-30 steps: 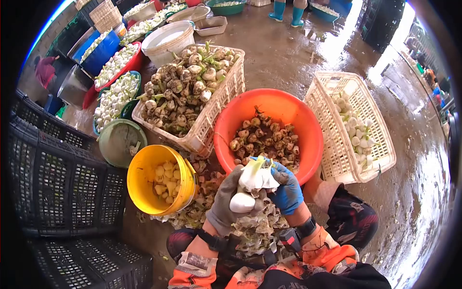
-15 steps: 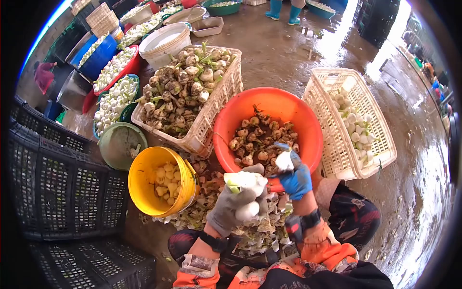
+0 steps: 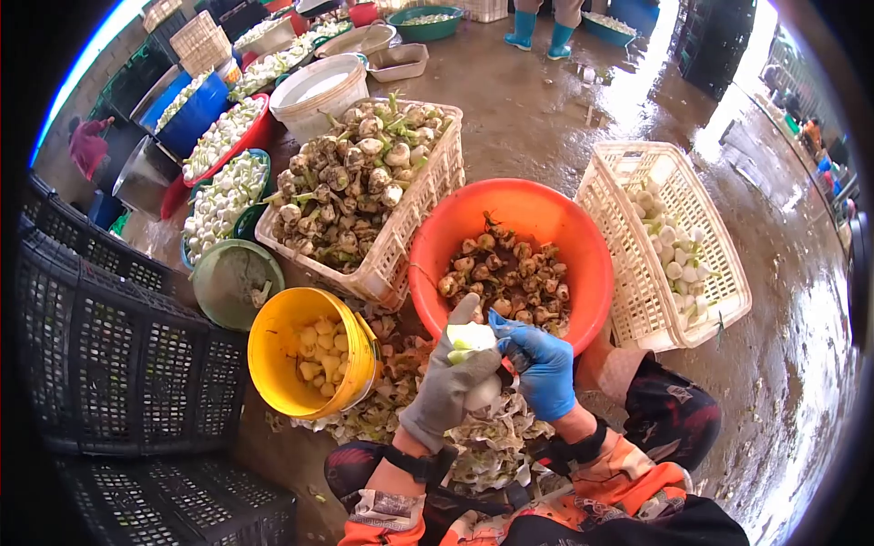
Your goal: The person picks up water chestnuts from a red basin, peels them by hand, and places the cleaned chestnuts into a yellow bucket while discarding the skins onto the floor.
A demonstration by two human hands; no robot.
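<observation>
Left hand [image 3: 444, 387], in a grey glove, curls closed around a white bulb [image 3: 472, 337] at the near edge of the orange basin [image 3: 596, 273], with a second bulb [image 3: 482, 393] held lower in the same grip. The blue-gloved right hand [image 3: 537, 364] has its fingers drawn together beside the white bulb; what they pinch cannot be told. Brownish bulbs [image 3: 510, 273] lie inside the basin, a yellow bucket [image 3: 273, 318] stands left of it, and loose peelings [image 3: 492, 446] lie on its near side.

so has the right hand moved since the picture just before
Yes. Against the orange basin, the right hand has drawn back toward the basin's near rim, and closer to the left hand.
</observation>
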